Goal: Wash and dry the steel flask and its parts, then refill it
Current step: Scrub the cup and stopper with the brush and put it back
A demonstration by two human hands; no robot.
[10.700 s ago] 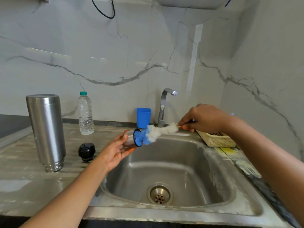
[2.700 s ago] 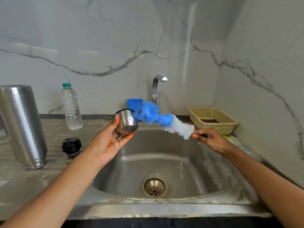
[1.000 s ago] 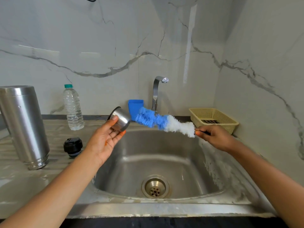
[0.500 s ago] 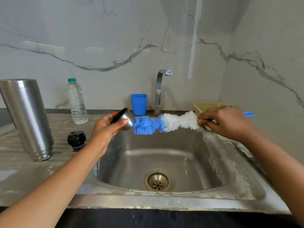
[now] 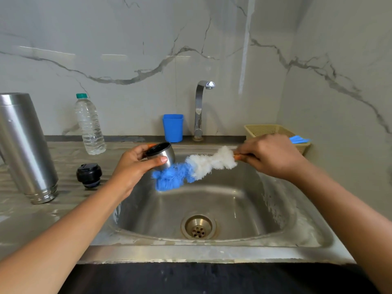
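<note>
1. Steel cup [image 5: 164, 155], dark inside, mouth tilted up toward 10 o'clock; contents cannot be told. Left hand [image 5: 135, 168] grips it, thumb across the near wall, fingers curled behind.
2. Bottle brush [image 5: 191, 169], blue tip, white mid-bristles; the tip touches the cup's underside at 5 o'clock. Right hand [image 5: 269, 158] is closed round the handle, fingers curled.
3. Steel sink [image 5: 191, 253] below both hands; drain [image 5: 198, 227] in its floor.
4. Black stopper [image 5: 89, 175], on the counter at the sink's 9 o'clock.
5. Steel flask [image 5: 25, 145], standing farther out at 9 o'clock, ridged end down.
6. Clear plastic bottle [image 5: 90, 126], green cap, at 11 o'clock; looks to hold water.
7. Blue tumbler [image 5: 172, 128], at 12 o'clock beside the tap [image 5: 200, 109]; interior hidden.
8. Cream basket [image 5: 267, 129], at 2 o'clock; contents hidden behind the right hand.
</note>
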